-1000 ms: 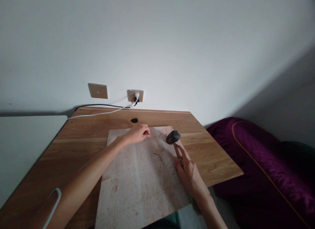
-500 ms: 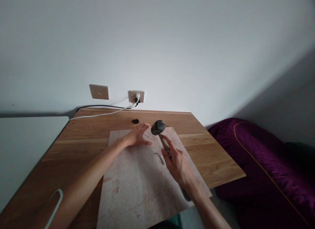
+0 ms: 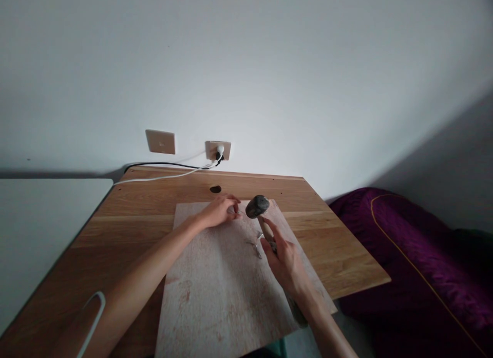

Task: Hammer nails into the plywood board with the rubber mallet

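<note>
My right hand (image 3: pixel 287 263) is wrapped round the handle of a hammer (image 3: pixel 257 207), whose dark head is raised over the far part of a pale wooden board (image 3: pixel 204 296). The handle runs back under my palm and forearm. On the board's far side my left hand (image 3: pixel 221 210) has its fingers curled in, thumb and forefinger closing on a thin nail (image 3: pixel 234 213). A small pile of nails (image 3: pixel 257 245) lies on the board just left of my right fingers, partly hidden by them.
The board rests on a brown wooden table (image 3: pixel 335 245) against the wall. A white panel (image 3: pixel 50 234) stands at the left. Cables (image 3: pixel 169 178) run from a wall socket (image 3: pixel 217 150) along the table's back. Purple cloth (image 3: pixel 408 245) bulges at the right.
My left fingers, spread beside the nail before, have closed in on it. The hammer, still in my right hand, sits slightly further right and lower in view; the whole view has shifted a little.
</note>
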A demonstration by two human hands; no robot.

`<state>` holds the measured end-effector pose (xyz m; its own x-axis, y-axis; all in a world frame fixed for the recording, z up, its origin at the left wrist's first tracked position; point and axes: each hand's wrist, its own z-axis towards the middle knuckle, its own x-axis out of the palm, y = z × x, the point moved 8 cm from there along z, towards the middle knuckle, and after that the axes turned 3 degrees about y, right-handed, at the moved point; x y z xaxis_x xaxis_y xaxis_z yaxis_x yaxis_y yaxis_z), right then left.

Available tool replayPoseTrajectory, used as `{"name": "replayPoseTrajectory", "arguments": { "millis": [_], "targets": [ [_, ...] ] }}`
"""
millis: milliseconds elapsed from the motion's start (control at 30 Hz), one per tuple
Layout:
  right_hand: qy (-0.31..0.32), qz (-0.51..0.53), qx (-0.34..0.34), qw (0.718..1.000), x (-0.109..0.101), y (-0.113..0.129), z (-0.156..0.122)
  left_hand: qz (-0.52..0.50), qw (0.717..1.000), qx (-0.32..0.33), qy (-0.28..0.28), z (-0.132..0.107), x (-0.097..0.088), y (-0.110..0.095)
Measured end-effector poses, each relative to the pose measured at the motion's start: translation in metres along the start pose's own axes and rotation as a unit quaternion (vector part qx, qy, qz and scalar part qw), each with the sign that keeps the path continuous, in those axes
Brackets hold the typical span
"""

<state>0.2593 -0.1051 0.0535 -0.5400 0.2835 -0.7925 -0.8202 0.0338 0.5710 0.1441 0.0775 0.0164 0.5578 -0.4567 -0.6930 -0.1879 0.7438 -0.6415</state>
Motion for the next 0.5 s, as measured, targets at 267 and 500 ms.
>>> {"name": "replayPoseTrajectory", "arguments": {
  "millis": [267,500],
  "targets": [
    [0.002,0.007,-0.003,1.0,0.003,0.004,0.002,0.001,1.0,0.011,-0.019,0.003,0.001,-0.003],
    [0.006,0.006,-0.007,1.0,0.001,0.011,0.007,-0.035,0.999,0.027,-0.02,0.0,0.003,-0.002]
  ]
}}
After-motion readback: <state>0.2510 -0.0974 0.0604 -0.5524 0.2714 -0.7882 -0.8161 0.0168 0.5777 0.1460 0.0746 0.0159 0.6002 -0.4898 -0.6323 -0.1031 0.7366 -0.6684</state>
